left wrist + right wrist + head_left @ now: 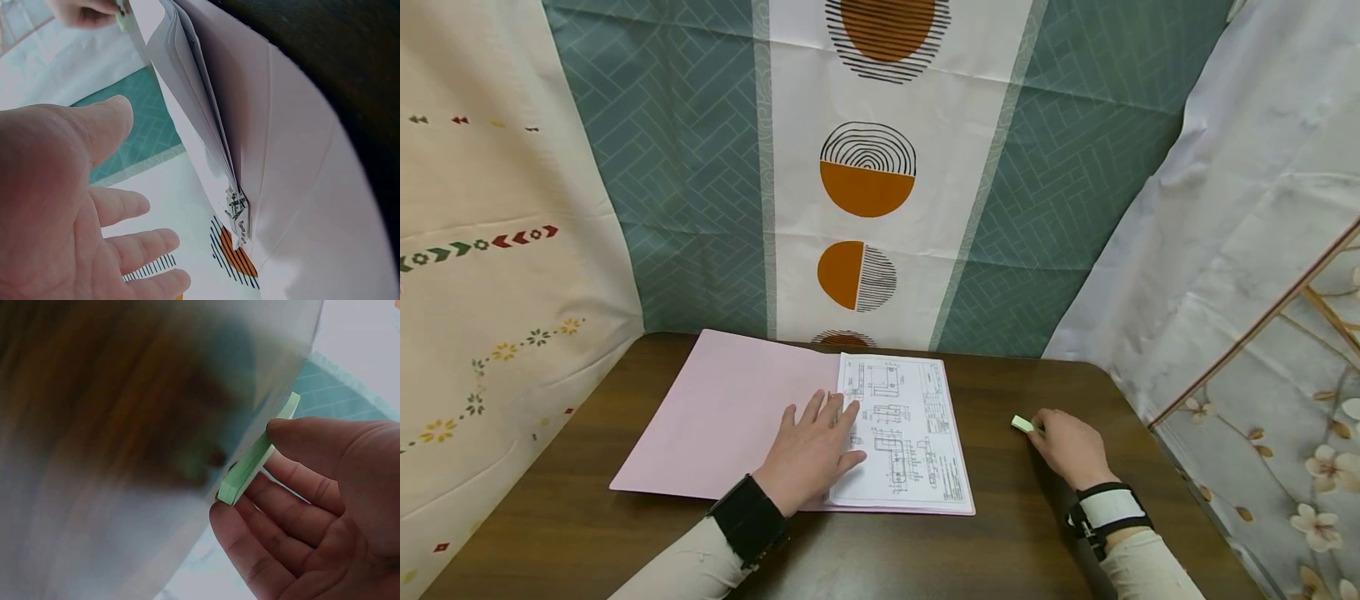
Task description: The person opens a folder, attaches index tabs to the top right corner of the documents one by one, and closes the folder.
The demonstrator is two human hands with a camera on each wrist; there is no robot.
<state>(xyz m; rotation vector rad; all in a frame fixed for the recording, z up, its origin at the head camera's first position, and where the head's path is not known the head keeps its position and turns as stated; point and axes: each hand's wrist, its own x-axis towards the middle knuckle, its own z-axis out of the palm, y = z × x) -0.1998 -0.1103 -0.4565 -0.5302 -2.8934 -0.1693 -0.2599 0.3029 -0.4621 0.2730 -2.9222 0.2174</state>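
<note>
A pink folder [730, 408] lies spread on the brown table, with drawing sheets [917, 433] in its right half. My left hand [811, 454] is over the folder's fold and the sheets' left edge, its fingers spread and fairly straight. From the left wrist view, the hand [81, 206] is beside the sheet stack [187, 94], and a shiny metal clip [237, 215] shows at the fold. To the right of the folder, my right hand [1067, 446] pinches a small pale green sticky note pad [1022, 424] between thumb and fingers. The right wrist view shows the pad's layered edge [250, 464].
The dark brown table [992, 542] runs in front of and around the folder. A patterned curtain [700, 208] hangs behind its back edge. Pale cloths border both sides, the floral one [1285, 450] on the right.
</note>
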